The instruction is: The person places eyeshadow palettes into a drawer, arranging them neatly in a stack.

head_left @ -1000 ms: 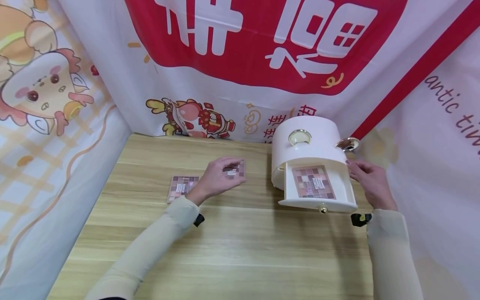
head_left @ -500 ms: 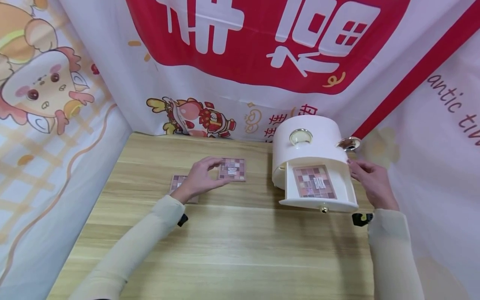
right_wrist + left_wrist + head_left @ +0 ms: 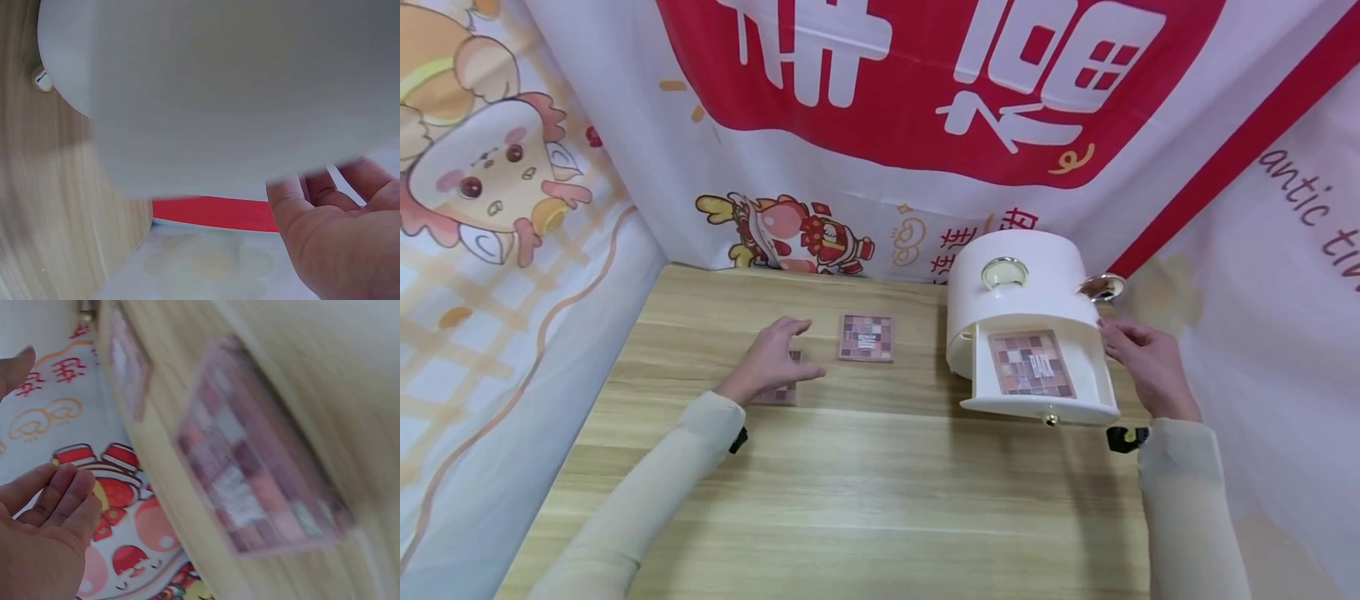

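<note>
My left hand is held over a square eyeshadow palette, thumb and forefinger spread apart, nothing between them. It covers part of that palette. Another palette, pinkish with a clear lid and white lettering, lies flat to its right. A white round-topped storage box has its lower drawer pulled out; a third palette lies inside. My right hand touches the box's right edge with its fingertips. In the right wrist view, the white side hides part of the fingers.
Two gold-rimmed discs stand on the box: one disc on top, another at the right. The drawer has a small gold knob. Printed cloth walls border the wooden table at the back and sides.
My left hand has moved left, away from the middle palette and over the left one, uncovering the middle palette where it lies. My right hand stays at the box.
</note>
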### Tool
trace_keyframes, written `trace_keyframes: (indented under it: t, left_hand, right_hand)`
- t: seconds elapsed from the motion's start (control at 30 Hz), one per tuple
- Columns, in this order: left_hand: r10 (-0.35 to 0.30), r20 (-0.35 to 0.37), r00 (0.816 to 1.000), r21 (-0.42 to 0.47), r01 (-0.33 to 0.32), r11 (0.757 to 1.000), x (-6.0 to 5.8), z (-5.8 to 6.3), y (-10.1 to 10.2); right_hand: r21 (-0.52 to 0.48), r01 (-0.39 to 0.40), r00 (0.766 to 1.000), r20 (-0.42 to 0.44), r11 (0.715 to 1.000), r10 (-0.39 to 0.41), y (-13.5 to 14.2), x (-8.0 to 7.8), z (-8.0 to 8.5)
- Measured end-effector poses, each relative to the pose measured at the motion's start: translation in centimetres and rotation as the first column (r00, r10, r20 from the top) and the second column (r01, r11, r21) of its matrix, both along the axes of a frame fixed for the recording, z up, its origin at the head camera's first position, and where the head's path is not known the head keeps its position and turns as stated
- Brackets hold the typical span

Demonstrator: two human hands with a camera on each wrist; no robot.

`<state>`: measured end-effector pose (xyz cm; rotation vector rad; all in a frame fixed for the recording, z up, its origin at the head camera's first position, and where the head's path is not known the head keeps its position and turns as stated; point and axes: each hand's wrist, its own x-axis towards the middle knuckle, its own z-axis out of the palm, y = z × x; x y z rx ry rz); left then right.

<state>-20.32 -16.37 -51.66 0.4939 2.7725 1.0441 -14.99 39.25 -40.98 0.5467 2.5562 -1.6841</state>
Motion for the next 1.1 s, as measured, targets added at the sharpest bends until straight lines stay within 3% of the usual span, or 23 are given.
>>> trace_keyframes:
  t: [0.3, 0.53, 0.73, 1.1]
  left_hand:
    - [0.028, 0.070, 0.997, -0.075, -0.023, 0.997, 0.1, -2.4, -2.5]
    - [0.036, 0.079, 0.996, -0.158, -0.023, 0.987, 0.2, -3.0, -4.3]
    - [0.047, 0.112, 0.993, -0.221, -0.021, 0.975, 0.2, -3.9, -5.7]
    - [0.020, 0.112, 0.994, -0.291, 0.014, 0.957, 0.3, -4.5, -7.0]
  right_hand:
    - [0.016, -0.009, 1.000, 0.010, 1.000, 0.009, 0.0, -0.1, -0.1]
    - [0.041, -0.008, 1.000, 0.018, 0.999, 0.008, 0.0, -0.2, -0.1]
    - [-0.020, 0.005, 1.000, -0.005, 1.000, -0.005, 0.3, -0.2, -0.1]
    - [-0.144, 0.019, 0.994, -0.100, 0.989, -0.034, 0.2, 0.2, -0.3]
